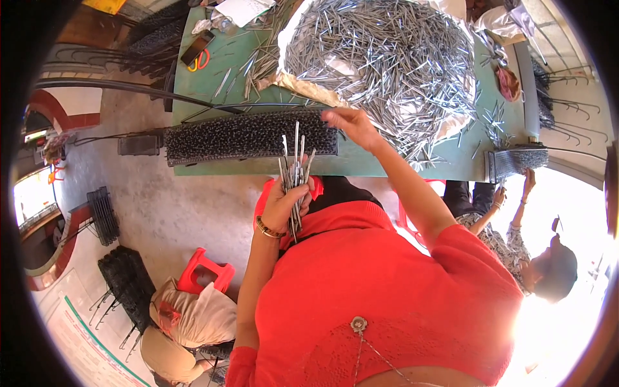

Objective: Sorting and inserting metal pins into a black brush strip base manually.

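In my left hand (284,205), closed in front of my body, is an upright bundle of thin silver metal strips (297,161). Behind it a long black rack (238,137) with a densely studded top lies along the near edge of the green table. My right hand (356,127) reaches to the rack's right end, thumb and fingers brought together there. Whatever they may pinch is too small to make out. Beyond that hand a large heap of similar metal strips (393,71) spreads on a pale sheet (461,126).
Orange-handled scissors (200,61) and a dark phone (196,48) rest on the green table (213,84) at the far left. At right a co-worker (554,267) handles another rack (516,161). Another person (174,355) is at lower left, near a red stool (205,271) and black racks (126,280).
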`<state>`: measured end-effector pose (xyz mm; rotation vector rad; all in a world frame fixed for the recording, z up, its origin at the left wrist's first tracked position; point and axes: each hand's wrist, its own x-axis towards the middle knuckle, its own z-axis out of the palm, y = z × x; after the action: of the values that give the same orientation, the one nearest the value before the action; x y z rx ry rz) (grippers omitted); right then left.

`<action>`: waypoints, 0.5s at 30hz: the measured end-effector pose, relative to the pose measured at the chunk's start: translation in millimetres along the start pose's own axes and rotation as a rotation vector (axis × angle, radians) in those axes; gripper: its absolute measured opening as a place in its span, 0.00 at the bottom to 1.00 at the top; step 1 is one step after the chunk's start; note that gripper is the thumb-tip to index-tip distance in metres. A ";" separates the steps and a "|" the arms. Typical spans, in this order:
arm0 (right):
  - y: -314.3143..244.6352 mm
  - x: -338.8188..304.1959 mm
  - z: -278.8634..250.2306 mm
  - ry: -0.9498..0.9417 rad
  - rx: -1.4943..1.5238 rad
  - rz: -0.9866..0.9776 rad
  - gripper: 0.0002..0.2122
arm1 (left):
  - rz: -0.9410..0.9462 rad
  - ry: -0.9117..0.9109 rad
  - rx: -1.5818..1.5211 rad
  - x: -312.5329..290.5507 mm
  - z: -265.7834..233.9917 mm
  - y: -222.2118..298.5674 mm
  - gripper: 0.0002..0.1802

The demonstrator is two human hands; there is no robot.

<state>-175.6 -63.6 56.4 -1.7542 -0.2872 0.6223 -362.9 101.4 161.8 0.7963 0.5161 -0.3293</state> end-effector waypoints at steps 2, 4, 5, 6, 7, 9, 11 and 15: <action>-40.4 -21.7 8.7 -0.325 0.402 0.157 0.16 | -0.008 -0.022 -0.009 2.1 -0.2 0.8 0.32; -59.5 -38.4 20.6 -0.308 0.503 0.188 0.17 | -0.119 -0.016 0.101 6.9 -3.5 -2.5 0.27; -56.8 -43.4 26.0 -0.274 0.627 0.205 0.16 | -0.118 -0.042 0.144 9.2 -2.6 -3.3 0.22; -54.8 -46.3 25.7 -0.267 0.627 0.202 0.16 | -0.120 -0.049 0.147 10.1 -1.3 -3.9 0.22; -53.3 -48.3 24.9 -0.249 0.575 0.198 0.15 | -0.129 -0.058 0.177 10.9 0.1 -4.6 0.21; -53.4 -54.8 25.0 -0.153 0.616 0.200 0.12 | -0.136 -0.069 0.205 12.8 0.2 -8.8 0.20; -41.8 -52.8 13.1 -0.042 0.629 0.134 0.11 | -0.171 -0.066 0.219 13.0 -2.2 -11.7 0.22; -22.2 -41.0 -19.4 0.310 0.464 -0.037 0.09 | -0.196 -0.025 0.208 9.8 -0.9 -12.3 0.24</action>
<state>-196.1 -93.9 91.2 -1.3658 0.0414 0.3464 -360.9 93.1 148.5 0.9435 0.5438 -0.5809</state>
